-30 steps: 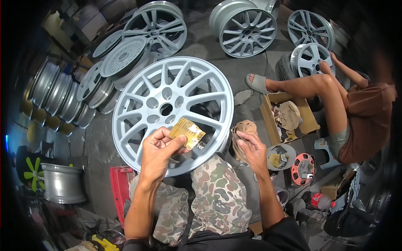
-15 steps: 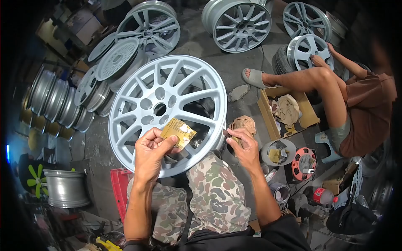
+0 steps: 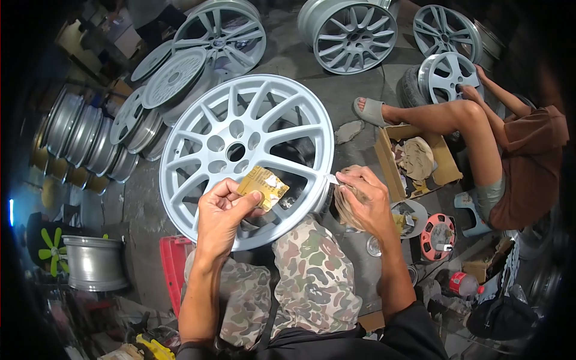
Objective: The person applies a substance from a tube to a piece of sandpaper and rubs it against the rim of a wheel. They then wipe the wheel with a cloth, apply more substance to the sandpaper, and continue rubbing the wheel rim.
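Note:
Between its thumb and fingers, my left hand [image 3: 225, 210] pinches a yellow-brown sheet [image 3: 264, 185] with printing and pale worn patches. The sheet is over the spokes of a light grey wheel rim [image 3: 288, 108], above my knees. My right hand [image 3: 367, 197] is closed beside the rim's right edge, with a small pale piece [image 3: 331, 179] at its fingertips, touching or almost touching the rim. Tan cloth [image 3: 347, 210] shows behind and under the right fingers.
Several rims [image 3: 355, 37] stand behind. At the right, a seated person [image 3: 516, 156] has hands on another rim [image 3: 451, 77]. Near me are a cardboard box [image 3: 445, 169], a white bucket [image 3: 420, 210], a red reel [image 3: 437, 237], a bottle [image 3: 465, 283] and a red crate [image 3: 174, 270].
My right hand has moved slightly right and up, over the tan cloth, and a pale piece now shows at its fingertips. The view has shifted a little. My left hand still holds the sheet.

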The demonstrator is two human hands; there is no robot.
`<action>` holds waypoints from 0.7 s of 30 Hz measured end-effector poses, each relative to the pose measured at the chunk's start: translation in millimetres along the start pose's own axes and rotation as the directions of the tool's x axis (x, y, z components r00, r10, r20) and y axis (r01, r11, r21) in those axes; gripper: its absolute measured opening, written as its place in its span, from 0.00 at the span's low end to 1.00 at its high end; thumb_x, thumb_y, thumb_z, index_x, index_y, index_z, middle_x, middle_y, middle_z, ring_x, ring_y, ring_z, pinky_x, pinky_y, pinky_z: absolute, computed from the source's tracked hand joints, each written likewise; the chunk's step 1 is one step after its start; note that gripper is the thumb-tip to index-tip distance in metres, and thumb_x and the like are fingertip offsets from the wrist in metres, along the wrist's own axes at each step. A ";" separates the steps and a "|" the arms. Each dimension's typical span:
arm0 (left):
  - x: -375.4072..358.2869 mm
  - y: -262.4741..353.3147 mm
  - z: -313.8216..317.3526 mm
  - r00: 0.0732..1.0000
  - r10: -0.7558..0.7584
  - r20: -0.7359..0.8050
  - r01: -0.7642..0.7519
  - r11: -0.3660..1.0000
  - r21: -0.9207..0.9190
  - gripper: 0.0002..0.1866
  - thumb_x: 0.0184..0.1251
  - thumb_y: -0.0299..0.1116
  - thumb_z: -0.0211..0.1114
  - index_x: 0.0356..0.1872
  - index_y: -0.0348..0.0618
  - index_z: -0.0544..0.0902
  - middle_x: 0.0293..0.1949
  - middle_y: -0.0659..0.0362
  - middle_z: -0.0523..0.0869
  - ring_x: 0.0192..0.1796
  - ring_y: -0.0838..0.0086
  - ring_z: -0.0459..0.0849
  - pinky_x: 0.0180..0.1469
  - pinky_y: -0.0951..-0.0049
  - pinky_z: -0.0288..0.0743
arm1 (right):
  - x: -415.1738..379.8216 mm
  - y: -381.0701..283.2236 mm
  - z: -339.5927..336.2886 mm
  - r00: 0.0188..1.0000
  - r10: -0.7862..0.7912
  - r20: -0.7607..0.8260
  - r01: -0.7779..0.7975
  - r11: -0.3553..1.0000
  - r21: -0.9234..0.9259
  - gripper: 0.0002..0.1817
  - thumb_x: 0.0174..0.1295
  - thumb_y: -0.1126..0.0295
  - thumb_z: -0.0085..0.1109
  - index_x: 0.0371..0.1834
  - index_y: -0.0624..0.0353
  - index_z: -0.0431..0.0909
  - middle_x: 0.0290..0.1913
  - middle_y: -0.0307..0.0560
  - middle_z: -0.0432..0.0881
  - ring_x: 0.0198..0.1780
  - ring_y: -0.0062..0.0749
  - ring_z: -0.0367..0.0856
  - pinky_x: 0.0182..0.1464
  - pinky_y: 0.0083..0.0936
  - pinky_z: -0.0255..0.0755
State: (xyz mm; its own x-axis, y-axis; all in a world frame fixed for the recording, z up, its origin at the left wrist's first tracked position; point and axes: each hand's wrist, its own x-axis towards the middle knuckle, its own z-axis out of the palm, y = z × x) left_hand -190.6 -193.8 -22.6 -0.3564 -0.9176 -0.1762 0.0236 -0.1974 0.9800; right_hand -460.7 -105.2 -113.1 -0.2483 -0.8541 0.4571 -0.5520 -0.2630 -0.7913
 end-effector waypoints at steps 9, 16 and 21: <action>0.5 -3.6 -2.7 1.000 -0.002 0.018 0.001 1.000 0.031 0.08 0.68 0.24 0.72 0.36 0.40 0.79 0.36 0.58 0.88 0.37 0.80 0.87 0.41 0.75 0.89 | -14.5 4.7 3.1 0.998 0.061 0.015 -0.061 0.996 0.063 0.15 0.59 0.82 0.67 0.51 0.63 0.88 0.41 0.49 0.84 0.45 0.38 0.84 0.52 0.30 0.75; 0.3 -2.8 -1.7 1.000 0.000 0.020 0.000 1.000 0.012 0.07 0.68 0.24 0.72 0.36 0.40 0.79 0.35 0.59 0.88 0.36 0.81 0.87 0.41 0.75 0.89 | -20.6 17.8 24.7 0.991 0.111 -0.069 -0.101 0.985 0.138 0.15 0.59 0.82 0.69 0.51 0.62 0.88 0.42 0.48 0.86 0.44 0.34 0.84 0.50 0.27 0.76; -0.5 -0.8 0.8 1.000 -0.003 0.020 0.003 1.000 0.018 0.07 0.68 0.24 0.72 0.35 0.39 0.80 0.35 0.59 0.88 0.35 0.82 0.87 0.41 0.76 0.89 | -23.1 4.6 12.9 0.993 0.106 -0.045 -0.100 0.989 0.110 0.15 0.59 0.82 0.69 0.51 0.63 0.88 0.42 0.48 0.86 0.43 0.35 0.85 0.50 0.28 0.76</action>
State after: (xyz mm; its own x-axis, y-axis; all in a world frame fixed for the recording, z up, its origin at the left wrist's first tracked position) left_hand -191.2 -192.8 -23.3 -0.3751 -0.9098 -0.1775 0.0061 -0.1939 0.9810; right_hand -447.2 -92.5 -132.6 -0.3404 -0.8562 0.3886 -0.4330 -0.2241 -0.8731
